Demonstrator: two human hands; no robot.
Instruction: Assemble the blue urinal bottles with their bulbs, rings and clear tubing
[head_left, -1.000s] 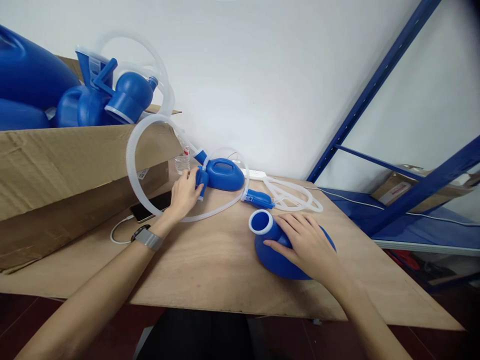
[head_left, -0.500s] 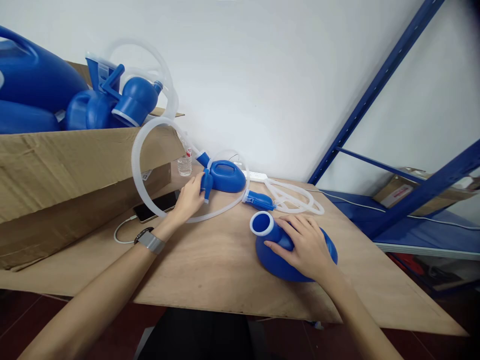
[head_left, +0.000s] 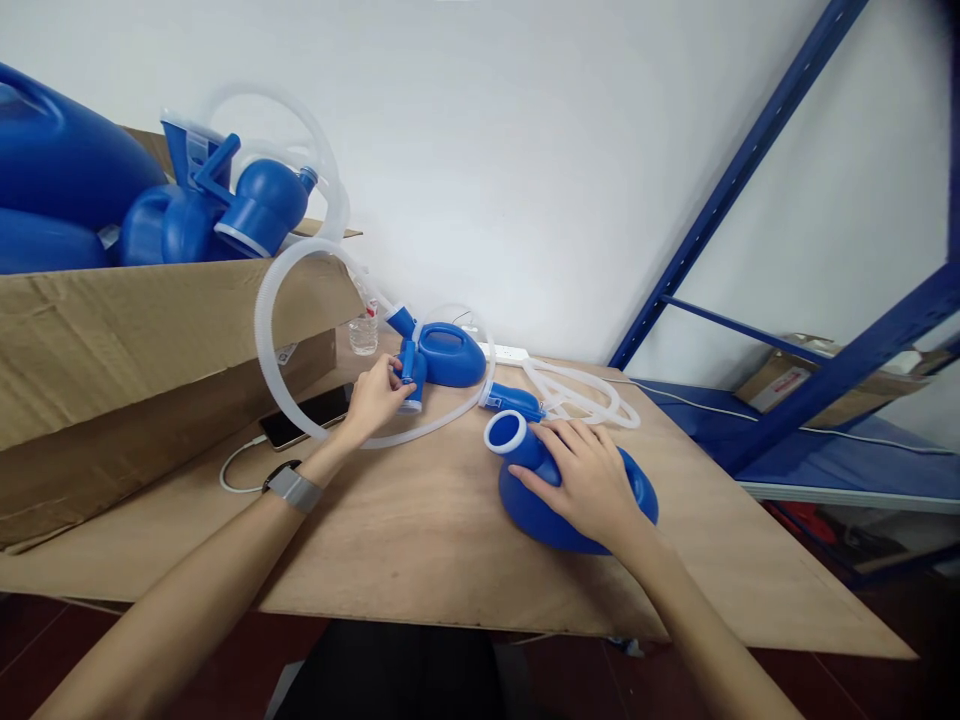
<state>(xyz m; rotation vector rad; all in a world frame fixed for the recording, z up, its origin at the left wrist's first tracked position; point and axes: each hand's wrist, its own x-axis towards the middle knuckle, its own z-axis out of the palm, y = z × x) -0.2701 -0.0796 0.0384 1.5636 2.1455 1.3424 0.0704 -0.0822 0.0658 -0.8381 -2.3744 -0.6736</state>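
Observation:
My left hand [head_left: 377, 396] reaches to the middle of the table, its thumb and fingers closed on the handle of a small blue urinal head [head_left: 417, 385] with a white rim facing down toward me. Right behind that lies a blue bottle with a loop handle [head_left: 452, 352]. On the table's right side my right hand [head_left: 589, 478] lies over a larger blue urinal bottle [head_left: 536, 512], thumb and fingers around its neck. The bottle is on its side, its white-rimmed mouth open toward the left; my palm hides part of its body.
A cardboard box [head_left: 150, 310] full of blue bottles stands at the left. A clear hose [head_left: 268, 350] loops over the table. Another blue piece [head_left: 513, 401], a coiled hose [head_left: 592, 392], a phone [head_left: 304, 415], a water bottle [head_left: 364, 332] and a power strip [head_left: 504, 354] lie around. Blue shelving [head_left: 739, 190] rises at right.
My left hand has turned the small urinal head, so its handle and white rim now show toward me. The right hand stays on the larger bottle. The whole view has shifted slightly.

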